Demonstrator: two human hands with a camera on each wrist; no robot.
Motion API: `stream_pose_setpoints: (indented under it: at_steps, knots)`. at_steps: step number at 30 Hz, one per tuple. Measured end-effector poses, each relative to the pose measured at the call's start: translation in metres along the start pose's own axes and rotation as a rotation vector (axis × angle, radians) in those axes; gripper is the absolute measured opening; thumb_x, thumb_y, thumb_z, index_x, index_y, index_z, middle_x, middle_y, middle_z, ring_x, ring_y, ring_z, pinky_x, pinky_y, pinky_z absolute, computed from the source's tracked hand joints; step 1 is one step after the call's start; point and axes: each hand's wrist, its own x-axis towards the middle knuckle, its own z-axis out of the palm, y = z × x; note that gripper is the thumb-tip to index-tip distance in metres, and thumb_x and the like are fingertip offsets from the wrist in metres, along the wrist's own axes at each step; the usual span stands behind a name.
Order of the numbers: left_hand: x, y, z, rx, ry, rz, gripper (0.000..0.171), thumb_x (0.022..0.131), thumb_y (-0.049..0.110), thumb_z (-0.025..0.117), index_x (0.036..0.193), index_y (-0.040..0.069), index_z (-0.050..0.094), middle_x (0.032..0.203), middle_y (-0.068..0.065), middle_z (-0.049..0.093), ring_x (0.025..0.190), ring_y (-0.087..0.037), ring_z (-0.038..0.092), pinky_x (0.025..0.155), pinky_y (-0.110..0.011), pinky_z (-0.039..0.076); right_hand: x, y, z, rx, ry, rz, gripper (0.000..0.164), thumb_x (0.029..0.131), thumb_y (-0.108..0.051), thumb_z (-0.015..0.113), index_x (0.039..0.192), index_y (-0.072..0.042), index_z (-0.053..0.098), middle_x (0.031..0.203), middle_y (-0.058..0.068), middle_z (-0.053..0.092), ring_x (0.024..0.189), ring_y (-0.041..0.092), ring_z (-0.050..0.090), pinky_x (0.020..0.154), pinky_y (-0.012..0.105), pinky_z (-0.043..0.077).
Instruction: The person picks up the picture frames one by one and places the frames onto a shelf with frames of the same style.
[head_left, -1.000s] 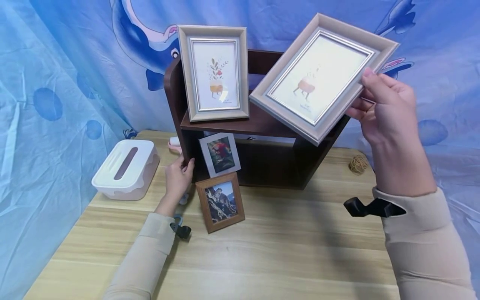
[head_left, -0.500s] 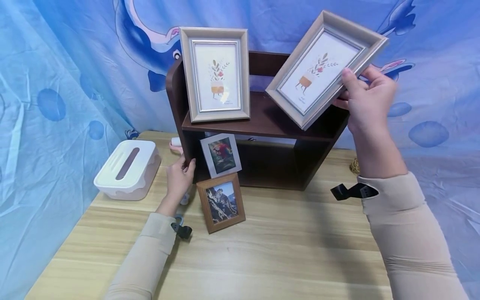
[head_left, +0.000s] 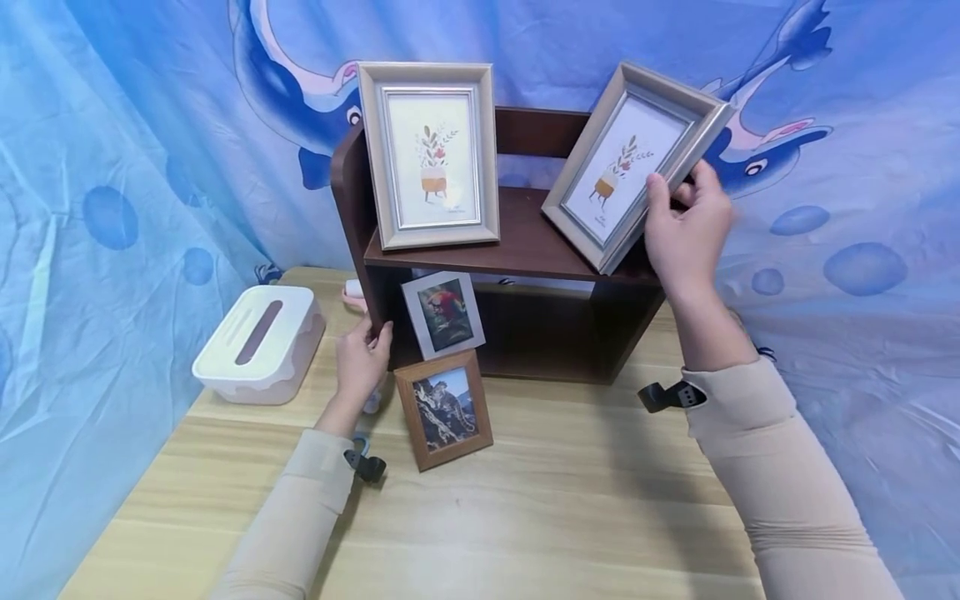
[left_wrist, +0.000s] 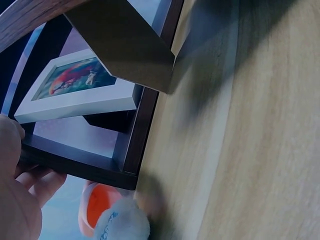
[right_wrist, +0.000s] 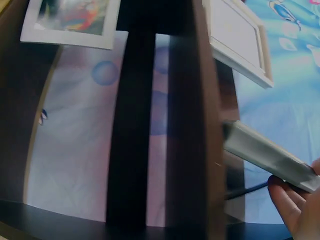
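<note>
Beige tilted frame (head_left: 626,171) — extending up-left from right grip (head_left: 690,233), edge pinched | left grip (head_left: 361,362) — grasping brown shelf (head_left: 525,242) side

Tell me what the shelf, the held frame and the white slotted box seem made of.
Shelf: probably stained wood or board; flat dark panels, faint sheen.
Held frame: wood or plastic, unclear; satin beige, silvery inner edge.
White slotted box: likely plastic; smooth, with a wavy, seemingly molded rim.

No text seems readable, even on the plant pictures (head_left: 617,173).
</note>
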Motion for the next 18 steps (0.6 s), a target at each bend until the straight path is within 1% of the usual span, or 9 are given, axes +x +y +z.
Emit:
stream_pose_setpoints:
  at_steps: [3,5,6,9,10,12,14,18]
  knots:
    - [0.000,0.000,0.001,-0.004,0.009,-0.003,0.017,0.095,0.011,0.068,0.103,-0.004,0.072,0.099,-0.025,0.073,0.089,-0.040,0.073,0.075,-0.044,0.063,-0.008,0.004,0.004,-0.099,-0.030,-0.051,0.034,0.102,-0.024,0.060,0.131,-0.007,0.059,0.117,0.008,0.074,0.071,0.000,0.063,0.062,0.012,0.049]
    - [0.000,0.000,0.001,0.000,0.008,-0.001,0.017,0.095,0.011,0.068,0.103,-0.003,0.072,0.099,-0.025,0.074,0.089,-0.040,0.073,0.075,-0.044,0.063,-0.009,0.005,0.006,-0.139,-0.053,-0.059,0.035,0.103,-0.026,0.056,0.133,-0.007,0.056,0.119,0.007,0.073,0.069,0.004,0.064,0.060,0.014,0.049]
    - [0.000,0.000,0.001,0.004,0.009,0.000,0.017,0.095,0.012,0.068,0.103,-0.003,0.072,0.099,-0.025,0.074,0.089,-0.040,0.074,0.075,-0.045,0.063,-0.009,0.005,0.007,-0.150,-0.066,-0.059,0.036,0.104,-0.027,0.054,0.134,-0.007,0.055,0.120,0.007,0.073,0.072,0.005,0.065,0.062,0.015,0.051]
    - [0.000,0.000,0.000,0.002,0.008,0.002,0.016,0.095,0.012,0.068,0.102,-0.003,0.072,0.100,-0.024,0.074,0.089,-0.040,0.074,0.075,-0.045,0.063,-0.006,0.002,0.008,-0.158,-0.124,-0.033,0.039,0.106,-0.029,0.049,0.140,-0.009,0.050,0.126,0.009,0.070,0.090,0.011,0.071,0.078,0.021,0.058]
    - [0.000,0.001,0.000,0.000,0.007,0.003,0.016,0.095,0.011,0.068,0.102,-0.003,0.072,0.100,-0.024,0.074,0.089,-0.040,0.073,0.075,-0.045,0.063,-0.004,0.002,0.008,-0.157,-0.144,-0.030,0.041,0.107,-0.029,0.048,0.142,-0.009,0.049,0.127,0.010,0.070,0.096,0.014,0.071,0.083,0.025,0.058]
    - [-0.001,0.001,-0.001,0.002,0.008,0.003,0.015,0.095,0.011,0.068,0.101,-0.003,0.072,0.100,-0.024,0.074,0.088,-0.040,0.074,0.075,-0.045,0.063,-0.002,0.001,0.009,-0.154,-0.174,-0.022,0.042,0.107,-0.027,0.047,0.145,-0.009,0.047,0.130,0.011,0.068,0.110,0.016,0.068,0.094,0.032,0.057]
    - [-0.001,0.002,-0.001,0.009,0.006,0.000,0.015,0.095,0.011,0.069,0.100,-0.002,0.072,0.099,-0.023,0.074,0.088,-0.040,0.074,0.075,-0.045,0.063,0.001,0.002,0.009,-0.148,-0.178,-0.032,0.038,0.107,-0.022,0.047,0.141,-0.006,0.051,0.128,0.014,0.068,0.112,0.018,0.066,0.097,0.034,0.054]
    - [-0.001,0.003,-0.002,0.020,0.000,-0.001,0.016,0.095,0.012,0.068,0.100,-0.002,0.072,0.099,-0.023,0.074,0.087,-0.040,0.074,0.074,-0.046,0.063,0.005,0.004,0.009,-0.151,-0.156,-0.059,0.030,0.105,-0.014,0.049,0.131,-0.003,0.060,0.123,0.015,0.070,0.108,0.021,0.063,0.097,0.035,0.049]
